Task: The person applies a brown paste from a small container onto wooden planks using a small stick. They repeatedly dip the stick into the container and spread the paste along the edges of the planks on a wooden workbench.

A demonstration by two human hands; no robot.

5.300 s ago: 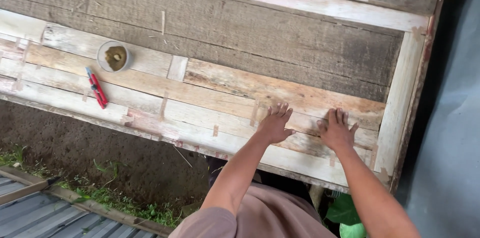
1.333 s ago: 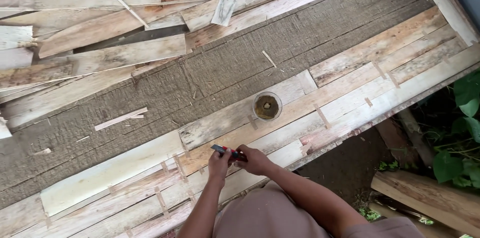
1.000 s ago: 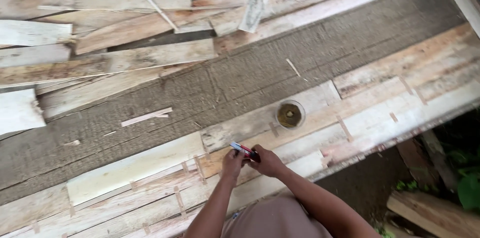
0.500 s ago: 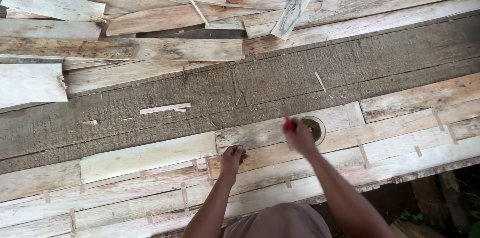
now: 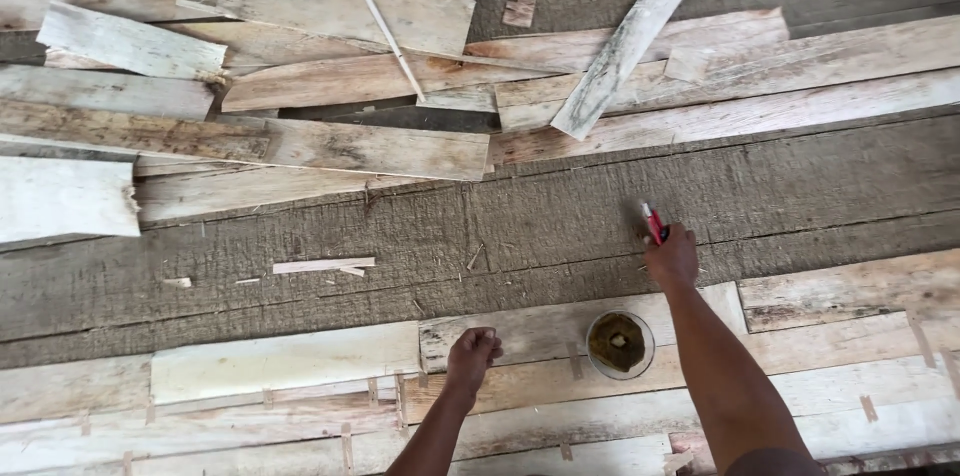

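Observation:
My right hand (image 5: 671, 258) is stretched out over the dark rough board (image 5: 560, 216) and grips a red utility knife (image 5: 653, 222), whose tip points away from me. My left hand (image 5: 472, 354) is curled into a fist and rests on a pale veneer strip (image 5: 520, 328) in the joined row of strips. A small round cup (image 5: 620, 344) with brownish paste stands just under my right forearm, on the same row.
A loose heap of pale wood sheets (image 5: 330, 86) covers the far side of the board. A thin stick (image 5: 378, 20) lies across the heap. Small offcuts (image 5: 322, 265) lie on the dark board. Joined strips with small tape patches (image 5: 290, 406) run along the near edge.
The view swung from the panel's right end to its middle. My right hand took up the red knife, then reached forward past the cup. My left hand let go and closed on the strip.

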